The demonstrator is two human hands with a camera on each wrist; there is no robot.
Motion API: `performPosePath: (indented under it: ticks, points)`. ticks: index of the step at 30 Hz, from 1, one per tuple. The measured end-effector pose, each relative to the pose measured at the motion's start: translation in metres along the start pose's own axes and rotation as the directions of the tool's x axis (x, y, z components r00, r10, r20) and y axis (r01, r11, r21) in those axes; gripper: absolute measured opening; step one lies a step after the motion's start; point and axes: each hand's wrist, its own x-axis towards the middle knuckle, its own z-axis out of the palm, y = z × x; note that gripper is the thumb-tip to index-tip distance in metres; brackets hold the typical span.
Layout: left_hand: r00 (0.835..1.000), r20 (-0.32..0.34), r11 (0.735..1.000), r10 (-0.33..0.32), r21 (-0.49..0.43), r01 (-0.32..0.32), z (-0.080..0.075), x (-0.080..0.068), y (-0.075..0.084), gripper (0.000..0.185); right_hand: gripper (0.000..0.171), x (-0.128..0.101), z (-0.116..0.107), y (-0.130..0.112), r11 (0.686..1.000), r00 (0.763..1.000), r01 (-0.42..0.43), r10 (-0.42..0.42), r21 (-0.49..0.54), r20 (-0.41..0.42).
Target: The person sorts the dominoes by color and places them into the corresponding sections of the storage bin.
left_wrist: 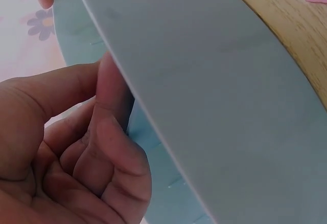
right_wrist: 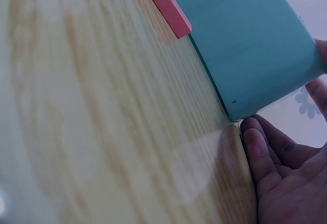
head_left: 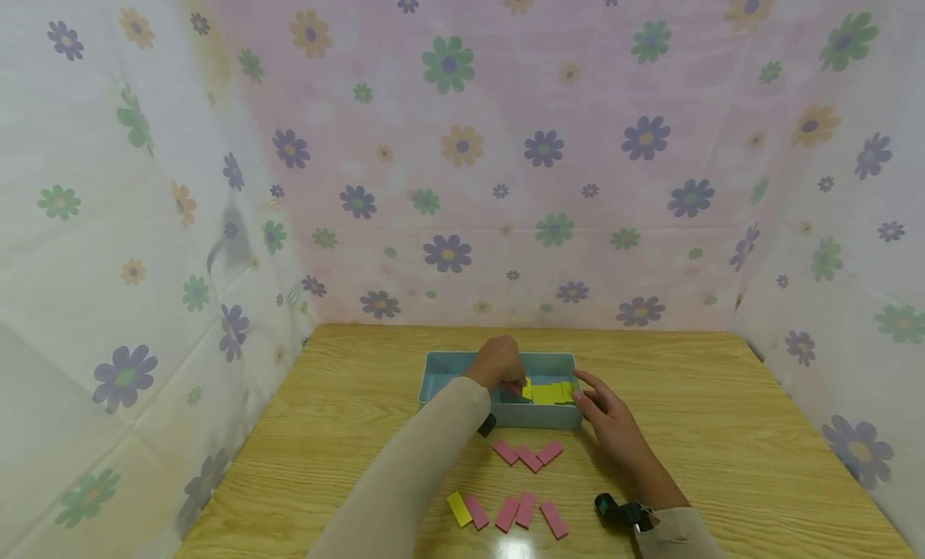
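Seen from above: blue tray [head_left: 462, 365] on a wooden counter [head_left: 723, 430], with flowered cloth [head_left: 462, 141] hung behind and to both sides. Left hand [head_left: 499, 365] reaching into the tray from over its near wall, fingers curled and bunched beside a row of yellow tiles [head_left: 551, 393] lying in the tray's right half; whether a tile is pinched between those fingers cannot be told, since the wrist view shows only curled fingers [left_wrist: 102, 152] against the tray wall. Right hand [head_left: 610, 418] laid against the tray's right near corner, fingers [right_wrist: 255, 142] fairly straight and touching the wall, holding nothing. On the counter in front of the tray: 3 pink tiles [head_left: 527, 454] in a zigzag, and nearer still 1 yellow tile [head_left: 458, 508] beside 4 more pink ones [head_left: 523, 512]. Likely risks: tray sliding if the bracing right hand slips; yellow row knocked askew by the bunched left fingers; loose tiles swept off by a sleeve [head_left: 405, 487] passing just above them.
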Motion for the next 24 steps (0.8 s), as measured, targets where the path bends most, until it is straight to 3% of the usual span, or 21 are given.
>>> performPosePath:
  ticks: [15,24]
  points:
    - [0.999,-0.041,0.999,-0.014,0.046,0.016,0.0024,-0.0002,0.0000,0.003,0.058,0.0010,0.0002,0.0031,1.000,1.000,0.006,-0.006,0.001,-0.004]
    - [0.999,-0.050,0.999,-0.020,0.042,0.022,0.0019,-0.0032,0.0003,0.013,0.057,-0.0005,0.0002,0.0020,1.000,1.000,-0.011,0.011,-0.011,-0.004]
